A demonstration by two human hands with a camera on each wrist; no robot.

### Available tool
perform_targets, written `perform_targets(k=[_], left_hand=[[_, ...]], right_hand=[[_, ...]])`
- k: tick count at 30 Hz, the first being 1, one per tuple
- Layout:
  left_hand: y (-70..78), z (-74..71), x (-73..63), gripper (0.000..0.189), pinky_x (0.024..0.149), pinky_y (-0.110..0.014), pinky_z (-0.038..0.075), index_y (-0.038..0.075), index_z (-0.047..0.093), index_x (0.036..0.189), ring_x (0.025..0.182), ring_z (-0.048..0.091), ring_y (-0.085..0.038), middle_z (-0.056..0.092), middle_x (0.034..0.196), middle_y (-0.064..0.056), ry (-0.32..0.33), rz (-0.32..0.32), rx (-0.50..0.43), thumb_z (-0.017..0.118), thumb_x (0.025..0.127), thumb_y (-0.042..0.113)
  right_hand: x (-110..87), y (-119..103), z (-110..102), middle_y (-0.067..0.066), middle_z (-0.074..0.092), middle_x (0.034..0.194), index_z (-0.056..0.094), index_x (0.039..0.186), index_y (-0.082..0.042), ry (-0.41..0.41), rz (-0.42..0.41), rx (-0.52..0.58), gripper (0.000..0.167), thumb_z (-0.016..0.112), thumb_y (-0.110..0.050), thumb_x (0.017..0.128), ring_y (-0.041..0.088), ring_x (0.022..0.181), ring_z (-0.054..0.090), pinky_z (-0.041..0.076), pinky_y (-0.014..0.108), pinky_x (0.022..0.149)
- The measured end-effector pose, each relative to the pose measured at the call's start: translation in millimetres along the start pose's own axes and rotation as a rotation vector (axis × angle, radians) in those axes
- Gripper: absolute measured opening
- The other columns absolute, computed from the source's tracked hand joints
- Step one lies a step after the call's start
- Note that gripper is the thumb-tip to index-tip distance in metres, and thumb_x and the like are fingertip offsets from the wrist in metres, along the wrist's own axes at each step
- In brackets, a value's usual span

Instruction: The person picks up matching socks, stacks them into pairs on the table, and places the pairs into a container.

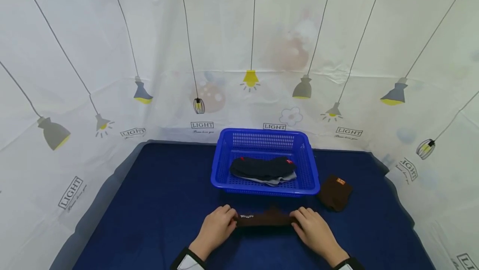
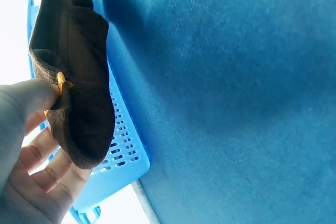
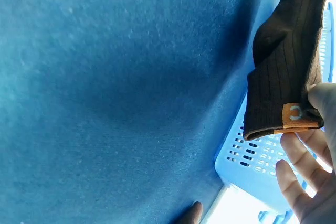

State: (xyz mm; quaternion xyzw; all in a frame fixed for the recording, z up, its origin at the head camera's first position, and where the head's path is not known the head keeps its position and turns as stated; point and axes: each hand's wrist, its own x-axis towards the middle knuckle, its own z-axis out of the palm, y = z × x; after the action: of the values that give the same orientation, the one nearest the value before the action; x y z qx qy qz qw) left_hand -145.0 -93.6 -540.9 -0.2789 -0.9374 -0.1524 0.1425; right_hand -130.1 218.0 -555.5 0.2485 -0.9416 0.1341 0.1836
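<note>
A brown sock [image 1: 266, 220] is held up lengthwise between both hands, with small white lettering near its left end. My left hand [image 1: 218, 225] pinches one end; in the left wrist view the thumb presses beside an orange patch on the sock [image 2: 79, 77], close to its rounded toe. At the other end my right hand [image 1: 315, 230] pinches the ribbed cuff, where an orange label [image 3: 296, 115] shows in the right wrist view. A second brown sock [image 1: 334, 193], folded and bearing an orange label, lies on the table to the right of the held one.
Just beyond the hands stands a blue plastic basket [image 1: 258, 191] with slotted walls. Inside it lie dark socks [image 1: 262, 168] with red marks, on top of grey ones [image 1: 276, 179]. A dark blue cloth [image 1: 168, 195] covers the table, and a lamp-printed white curtain [image 1: 232, 54] surrounds it.
</note>
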Motion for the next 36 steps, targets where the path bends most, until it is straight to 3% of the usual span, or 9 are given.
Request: perform_targets(k=[11,21,36], left_hand=[[9.7,-8.4,-11.6,0.009,0.049,-0.018,0.036,0.020,0.062,0.080,0.058,0.042,-0.001,0.048,0.070,0.011,-0.062,-0.031,-0.084,0.069,0.076,0.016],[-2.9,10.1,-2.8,0.008,0.050,-0.022,0.039,0.019,0.062,0.078,0.058,0.046,-0.004,0.049,0.070,0.010,-0.046,-0.060,-0.070,0.069,0.075,0.016],[-19.1,37.2,18.9,0.009,0.049,-0.027,0.041,0.017,0.062,0.073,0.056,0.052,-0.010,0.050,0.067,0.008,-0.017,-0.082,-0.012,0.070,0.071,0.016]], right_hand=[[-11.5,-8,-6,-0.014,0.052,0.079,0.062,0.092,-0.019,0.039,-0.014,0.047,0.025,0.076,-0.016,0.071,0.000,0.067,0.044,0.039,0.019,0.057],[2.3,-4,4,-0.013,0.052,0.078,0.062,0.093,-0.020,-0.026,0.023,0.026,0.020,0.072,-0.018,0.076,0.002,0.066,0.045,0.041,0.022,0.058],[22.9,11,29,-0.006,0.054,0.074,0.060,0.087,-0.016,0.017,0.022,-0.049,0.014,0.070,-0.016,0.077,0.012,0.064,0.050,0.042,0.029,0.057]])
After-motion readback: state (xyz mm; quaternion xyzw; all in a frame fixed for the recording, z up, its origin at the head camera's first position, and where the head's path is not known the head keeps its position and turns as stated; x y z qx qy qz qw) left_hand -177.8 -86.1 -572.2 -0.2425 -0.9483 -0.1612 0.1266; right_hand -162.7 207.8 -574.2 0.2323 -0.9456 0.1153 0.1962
